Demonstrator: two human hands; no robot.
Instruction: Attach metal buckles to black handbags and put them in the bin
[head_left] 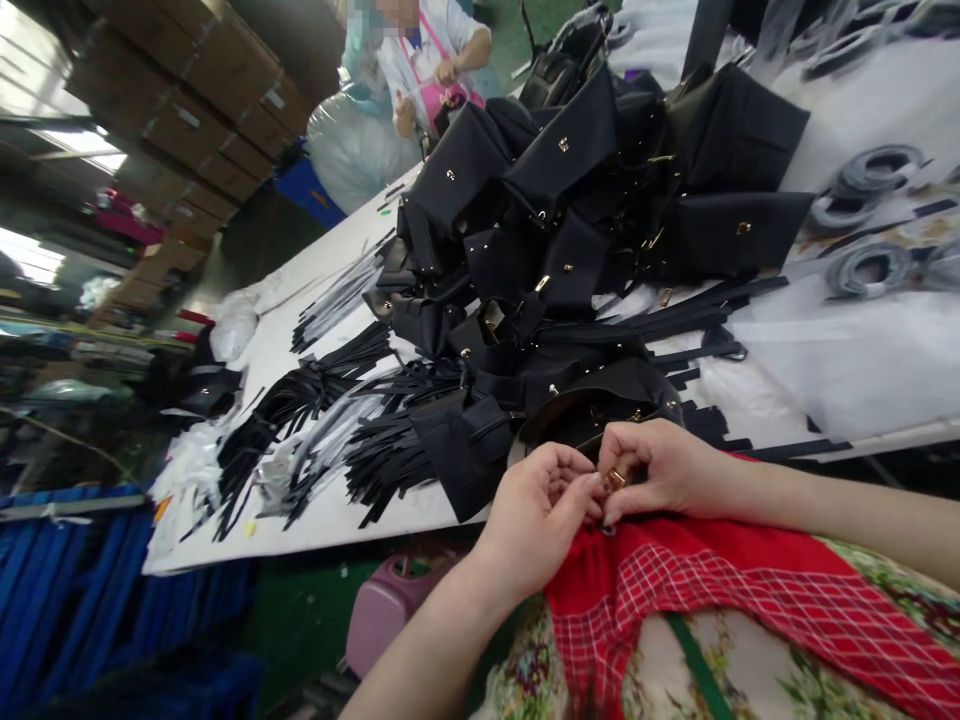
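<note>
Close to my body, my left hand [536,510] and my right hand [656,468] meet at the fingertips. My right thumb and fingers pinch a small gold-coloured metal fitting [616,480]; its exact kind is too small to make out. The left fingers are curled and pressed together right beside it, and whatever lies inside them is hidden. Just beyond both hands is a black handbag [626,390] with its opening toward me and gold hardware on it. A red checked apron [675,560] lies below my wrists.
A heap of black handbags [562,150] covers the middle of the white table [300,540]. Bundles of black straps [390,470] lie to the left, coiled grey rolls [874,270] to the right. A mauve plastic stool [386,610] stands below. Across the table is another person [442,60].
</note>
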